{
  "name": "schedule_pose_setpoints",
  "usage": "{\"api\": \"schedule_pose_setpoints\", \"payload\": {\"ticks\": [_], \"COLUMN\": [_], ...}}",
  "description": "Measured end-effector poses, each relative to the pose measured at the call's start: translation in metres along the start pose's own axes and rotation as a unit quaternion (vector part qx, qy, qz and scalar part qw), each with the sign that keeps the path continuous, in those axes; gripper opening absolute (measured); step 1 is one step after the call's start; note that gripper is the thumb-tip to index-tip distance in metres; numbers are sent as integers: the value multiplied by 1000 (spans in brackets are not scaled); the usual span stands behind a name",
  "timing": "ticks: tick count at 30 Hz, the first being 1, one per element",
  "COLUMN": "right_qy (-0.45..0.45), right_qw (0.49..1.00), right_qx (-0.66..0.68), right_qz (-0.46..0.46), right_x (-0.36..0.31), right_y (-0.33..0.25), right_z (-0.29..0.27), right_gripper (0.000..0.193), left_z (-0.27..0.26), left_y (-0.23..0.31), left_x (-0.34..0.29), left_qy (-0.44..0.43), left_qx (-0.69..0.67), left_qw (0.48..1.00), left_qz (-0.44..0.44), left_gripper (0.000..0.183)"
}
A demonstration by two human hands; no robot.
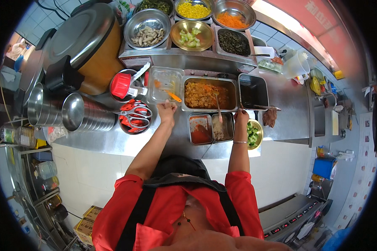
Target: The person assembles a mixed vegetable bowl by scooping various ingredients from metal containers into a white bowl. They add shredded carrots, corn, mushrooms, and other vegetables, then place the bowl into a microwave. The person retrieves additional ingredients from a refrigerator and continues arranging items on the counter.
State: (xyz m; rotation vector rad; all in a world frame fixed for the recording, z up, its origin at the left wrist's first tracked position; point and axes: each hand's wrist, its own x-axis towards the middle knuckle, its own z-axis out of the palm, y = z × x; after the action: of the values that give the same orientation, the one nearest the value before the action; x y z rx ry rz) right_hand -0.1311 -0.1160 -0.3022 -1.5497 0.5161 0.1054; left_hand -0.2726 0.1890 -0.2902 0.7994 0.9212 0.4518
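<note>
My left hand is closed at the near edge of a clear plastic tub, its fingertips at the rim. The tub holds a little orange residue, and an orange-handled utensil leans in it. My right hand is closed at the near right corner of a rectangular steel pan of orange-brown chopped food; its fingers are partly hidden. A spoon stands in that pan. Just right is a dark-filled steel pan. Between my hands sit a red sauce pan and a pan of pale minced food.
Beside my right wrist is a bowl of green vegetables. Scissors lie over a bowl of red packets left of my left forearm. Stacked steel bowls and a large cooker stand farther left. Ingredient bowls fill the raised back shelf.
</note>
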Motion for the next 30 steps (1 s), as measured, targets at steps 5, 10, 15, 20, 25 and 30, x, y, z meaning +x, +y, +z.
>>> {"api": "schedule_pose_setpoints", "payload": {"ticks": [5,10,15,20,25,30], "right_qy": [15,-1,-3,1,-64,-94], "right_qw": [1000,1000,1000,999,998,995], "right_qx": [17,19,4,47,7,-38], "right_qz": [14,-2,2,2,-3,4], "right_x": [-7,-2,-1,-1,-20,-30], "right_y": [-4,2,3,1,-11,-19], "right_z": [9,0,-2,4,-2,1], "right_gripper": [14,14,11,15,18,18], "left_z": [-4,-3,-6,3,-5,-10], "left_y": [-3,-4,-4,8,10,0], "left_x": [7,1,-1,2,-9,-1], "left_qy": [-16,-13,-5,-4,-7,20], "left_qx": [-27,-20,-24,-29,-23,-30], "left_qw": [1000,1000,999,999,998,999], "left_qz": [6,-16,-29,-45,-52,3], "left_gripper": [16,14,14,15,13,16]}}
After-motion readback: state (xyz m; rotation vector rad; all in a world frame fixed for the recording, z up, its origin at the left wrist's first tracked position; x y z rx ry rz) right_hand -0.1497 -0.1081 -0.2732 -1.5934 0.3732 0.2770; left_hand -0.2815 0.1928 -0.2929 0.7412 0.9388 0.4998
